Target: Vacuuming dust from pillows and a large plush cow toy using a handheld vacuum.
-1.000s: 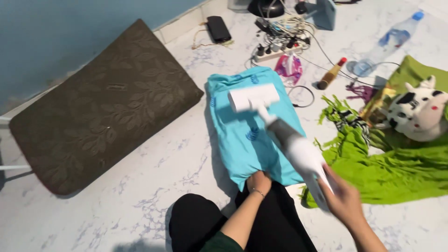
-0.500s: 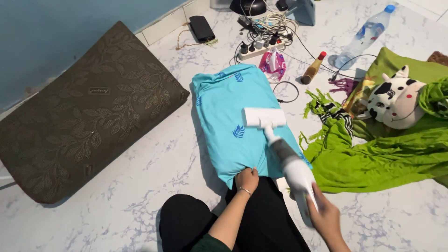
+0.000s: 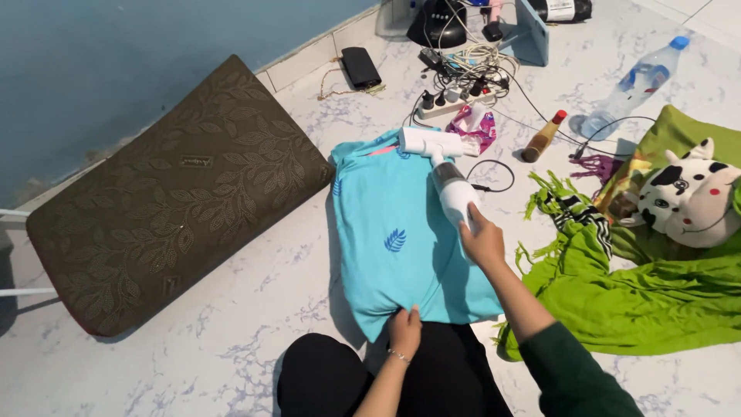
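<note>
- Here, the right hand (image 3: 483, 239) was wrapped around the rear of a white handheld vacuum (image 3: 451, 188), fingers closed on its body.
- The vacuum's flat white head (image 3: 424, 141) rested on the far end of a turquoise pillow (image 3: 401, 232), close to the top edge.
- The pillow lay lengthwise on the marble floor (image 3: 255, 309), running away from the person's knees; its cover bore small blue leaf prints.
- The left hand (image 3: 404, 330) pinched the near edge of the pillow, fingers closed on the fabric, a thin bracelet at the wrist.
- To the left, a large brown leaf-patterned cushion (image 3: 166, 197) lay just beside the pillow, near the blue wall.
- To the right, a green fringed cloth (image 3: 641, 286) spread over the floor, with a black-and-white cow plush (image 3: 691, 202) on it.
- Beyond the pillow sat a power strip (image 3: 455, 104) with tangled cables, a pink wrapper (image 3: 472, 123), a small brown bottle (image 3: 542, 137) with a red cap, and a clear plastic bottle (image 3: 633, 83) lying on its side.
</note>
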